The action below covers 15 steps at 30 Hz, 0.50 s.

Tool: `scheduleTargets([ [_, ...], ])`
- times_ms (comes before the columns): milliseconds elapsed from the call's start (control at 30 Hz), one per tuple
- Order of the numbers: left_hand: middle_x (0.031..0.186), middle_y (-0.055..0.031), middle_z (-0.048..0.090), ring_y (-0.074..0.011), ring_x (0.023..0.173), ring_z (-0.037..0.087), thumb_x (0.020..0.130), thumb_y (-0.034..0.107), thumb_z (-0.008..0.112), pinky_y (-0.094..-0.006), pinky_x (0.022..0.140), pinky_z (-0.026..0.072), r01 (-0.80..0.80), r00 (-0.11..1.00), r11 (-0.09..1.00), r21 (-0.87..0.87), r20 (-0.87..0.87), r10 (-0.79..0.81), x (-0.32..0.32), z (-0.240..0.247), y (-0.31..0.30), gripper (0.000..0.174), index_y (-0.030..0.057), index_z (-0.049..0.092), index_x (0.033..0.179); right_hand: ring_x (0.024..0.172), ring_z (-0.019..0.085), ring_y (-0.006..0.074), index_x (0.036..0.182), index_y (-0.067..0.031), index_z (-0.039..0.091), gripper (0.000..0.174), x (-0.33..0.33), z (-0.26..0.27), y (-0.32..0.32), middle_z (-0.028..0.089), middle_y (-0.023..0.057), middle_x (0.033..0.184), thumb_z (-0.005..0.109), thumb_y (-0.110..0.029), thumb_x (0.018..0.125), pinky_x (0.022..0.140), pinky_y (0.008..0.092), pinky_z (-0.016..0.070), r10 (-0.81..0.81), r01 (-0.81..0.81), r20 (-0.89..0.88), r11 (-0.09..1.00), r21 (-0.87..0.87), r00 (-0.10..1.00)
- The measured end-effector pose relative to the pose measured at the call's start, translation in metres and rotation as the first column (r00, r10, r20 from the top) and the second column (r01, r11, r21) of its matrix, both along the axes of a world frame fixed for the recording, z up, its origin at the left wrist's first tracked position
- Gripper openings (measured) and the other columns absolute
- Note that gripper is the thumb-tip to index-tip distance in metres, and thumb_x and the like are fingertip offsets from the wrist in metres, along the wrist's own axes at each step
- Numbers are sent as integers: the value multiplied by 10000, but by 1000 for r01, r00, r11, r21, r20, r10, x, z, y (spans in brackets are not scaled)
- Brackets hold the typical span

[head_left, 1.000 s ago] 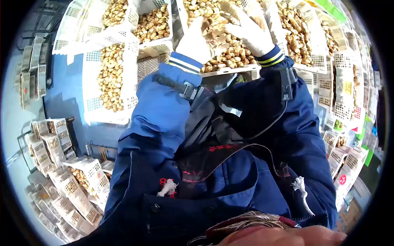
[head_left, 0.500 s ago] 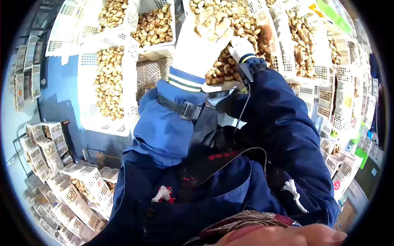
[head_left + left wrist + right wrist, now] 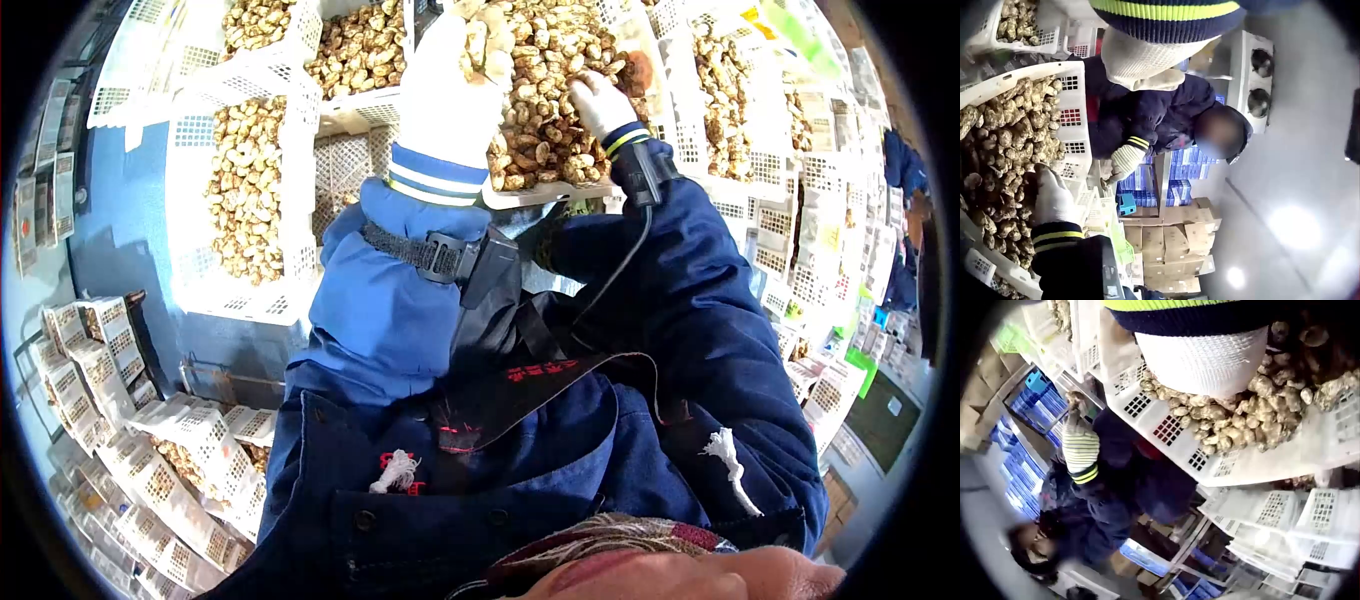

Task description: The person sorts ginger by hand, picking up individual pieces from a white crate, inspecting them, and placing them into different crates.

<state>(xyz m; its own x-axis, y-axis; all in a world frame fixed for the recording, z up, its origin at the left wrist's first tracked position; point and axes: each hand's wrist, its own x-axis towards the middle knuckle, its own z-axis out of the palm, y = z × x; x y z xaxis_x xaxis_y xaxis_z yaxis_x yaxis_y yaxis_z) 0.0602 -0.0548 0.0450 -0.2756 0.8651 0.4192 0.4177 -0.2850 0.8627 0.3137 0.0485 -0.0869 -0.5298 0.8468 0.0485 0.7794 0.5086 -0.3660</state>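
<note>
My gloved left hand [image 3: 440, 100] is palm up over the left side of a white crate [image 3: 545, 195], cupping several lumpy mushroom-like pieces [image 3: 487, 45]. Strong glare washes out its finger edges. My right hand [image 3: 600, 105], in a white glove, reaches down into the pile of brown-and-tan pieces [image 3: 540, 125] in the same crate. In the left wrist view the right hand [image 3: 1052, 197] has its fingertips down among the pieces; I cannot tell whether it grips one. The right wrist view shows mainly the back of the glove [image 3: 1204, 362].
More white perforated crates of similar pieces stand left [image 3: 245, 190] and right [image 3: 725, 110]. Stacked baskets [image 3: 170, 470] are at the lower left. Across the crate another person [image 3: 1160, 119] stands in dark clothes. Cardboard boxes [image 3: 1169, 240] are piled behind.
Earlier both hands were together over the crate. The right hand has dropped to the pile and shifted slightly up and right since; the left has moved left, still carrying pieces.
</note>
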Motion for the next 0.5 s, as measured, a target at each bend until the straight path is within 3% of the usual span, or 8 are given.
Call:
scheduleTargets([
  [67,1070,-154,716,-197,955,688,801,42,701,-293,816,556,-29,999,998,59,22,27,0,-6,3,474,-31,610,1260,1105,622,370,1292,-62,549,466,-32,21,-16,627,224,1221,481,-372,951,947,434,495,-227,266,158,913,-308,961],
  [133,1064,-135,696,-190,952,673,869,17,643,-290,829,548,35,974,999,-13,223,-32,10,-3,4,412,-31,582,1274,1176,610,333,1275,-88,566,521,-49,-6,-23,629,198,1263,523,-487,943,993,443,485,-194,256,337,955,-151,921],
  [200,1058,-116,676,-183,950,658,937,-9,586,-287,842,540,114,903,991,-67,423,-75,20,16,4,353,-32,555,1288,1185,604,339,1325,-91,533,570,-59,9,-20,621,197,1282,526,-514,943,996,447,482,-75,248,494,923,-295,866],
  [233,1097,-147,681,-193,1008,654,893,19,668,-289,887,521,-24,986,980,-196,155,56,19,31,-1,394,-41,575,1271,1191,601,338,1332,-84,529,587,-58,11,-13,612,199,1300,529,-523,942,994,441,484,-71,255,497,915,-313,865],
  [333,1105,-150,685,-213,991,654,865,34,709,-291,910,511,-66,992,997,-47,101,71,15,17,2,423,-50,586,1261,1178,605,348,1313,-91,573,563,-38,-1,-2,614,216,1289,538,-503,932,989,437,482,-203,378,444,857,-350,873],
  [400,1085,-146,697,-224,963,667,885,129,706,-304,868,532,-65,997,996,-68,27,67,14,23,-3,407,-27,609,1248,1072,630,315,1291,-94,600,513,-15,15,-6,660,175,1199,508,-476,960,908,404,496,-458,291,-66,662,-691,886],
  [467,1054,-132,721,-194,940,695,818,149,769,-303,815,559,8,999,994,-109,46,-3,8,5,3,450,-9,637,1217,931,659,211,1235,-111,647,435,0,5,-3,704,76,1125,466,-432,1003,775,348,524,-869,-123,-374,353,-928,323],
  [500,1060,-136,719,-209,938,701,809,227,805,-319,823,561,-15,997,997,-69,72,20,9,-1,9,465,-6,643,1178,900,654,178,1225,-119,648,416,-1,18,-4,704,50,1123,459,-422,1012,736,317,523,-844,-341,-455,354,-871,284],
])
